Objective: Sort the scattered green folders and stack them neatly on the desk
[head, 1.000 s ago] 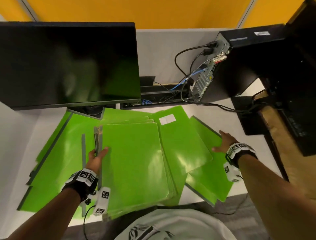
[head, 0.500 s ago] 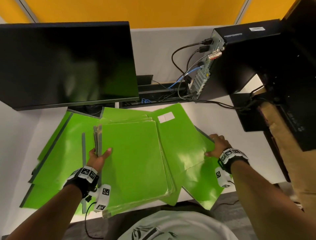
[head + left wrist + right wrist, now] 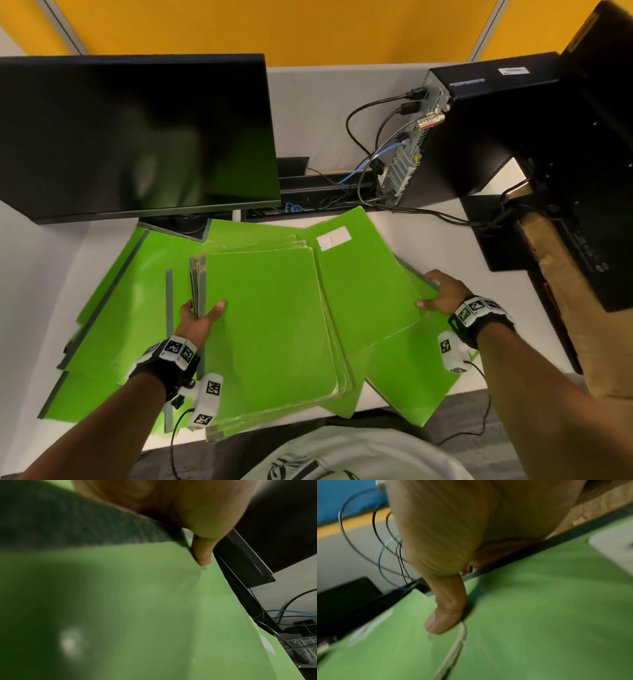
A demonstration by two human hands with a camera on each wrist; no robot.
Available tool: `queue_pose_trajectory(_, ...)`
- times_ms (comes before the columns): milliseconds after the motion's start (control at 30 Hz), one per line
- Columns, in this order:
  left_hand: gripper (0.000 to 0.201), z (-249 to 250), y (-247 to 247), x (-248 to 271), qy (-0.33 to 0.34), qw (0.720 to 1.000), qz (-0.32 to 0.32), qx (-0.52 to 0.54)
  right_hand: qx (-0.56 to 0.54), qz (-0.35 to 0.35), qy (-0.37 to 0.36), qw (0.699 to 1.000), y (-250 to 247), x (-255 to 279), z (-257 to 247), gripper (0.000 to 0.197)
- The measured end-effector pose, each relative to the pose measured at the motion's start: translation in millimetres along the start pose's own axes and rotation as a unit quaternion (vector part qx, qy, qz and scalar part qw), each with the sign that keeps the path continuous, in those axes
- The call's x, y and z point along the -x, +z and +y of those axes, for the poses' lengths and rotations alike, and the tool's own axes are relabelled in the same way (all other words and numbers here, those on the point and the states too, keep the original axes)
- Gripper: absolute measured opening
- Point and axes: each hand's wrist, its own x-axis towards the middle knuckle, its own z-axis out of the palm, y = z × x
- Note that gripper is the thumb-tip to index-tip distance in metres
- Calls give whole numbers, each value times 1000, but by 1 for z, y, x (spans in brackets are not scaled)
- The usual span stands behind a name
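my left hand (image 3: 200, 317) pinches the stack's spines (image 3: 198, 284) at frame centre to square them; my right hand (image 3: 442, 294) pinches a loose green folder (image 3: 370, 294), likely for stacking.

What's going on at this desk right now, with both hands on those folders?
A person is gathering green folders in front of the monitor. The left hand grips the spine edge of the stack of folders in the middle. The right hand pinches the edge of a folder with a white label, thumb on top. More loose folders lie fanned out on the left, not yet stacked.
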Motion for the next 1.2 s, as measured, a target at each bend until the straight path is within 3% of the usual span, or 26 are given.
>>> queue_pose_trajectory(133,81,0,1,2,5,1000,-5,3,28,18,-24,999,-35,-7,-10,51)
queue_pose_trajectory(267,80,1,1,5,14,1000,-4,1,67,69,-27,995,-91,2,-15,45)
queue_pose_trajectory(500,81,0,2,2,23,1000,-5,5,198,197,-34,960,-185,73,-34,45)
queue_pose_trajectory(633,81,-1,2,1,24,1000,-7,5,242,225,-53,942,-219,110,-62,39)
queue_pose_trajectory(733,82,-2,2,1,26,1000,-5,9,265,246,-107,926,-230,126,-100,36)
queue_pose_trajectory(833,81,-3,2,1,26,1000,-3,13,242,242,-188,921,-228,128,-144,32)
queue_pose_trajectory(933,82,-3,0,1,25,999,-8,31,217,180,-250,926,-207,121,-182,23)
queue_pose_trajectory(1000,83,-3,-2,1,23,999,-16,43,222,129,-312,915,-186,117,-208,20)
queue_pose_trajectory(1100,79,-3,-5,3,24,998,-29,50,289,54,-386,874,-140,108,-248,25)
queue_pose_trajectory(1200,77,-9,-6,4,43,997,-41,55,369,18,-464,805,-84,97,-283,32)
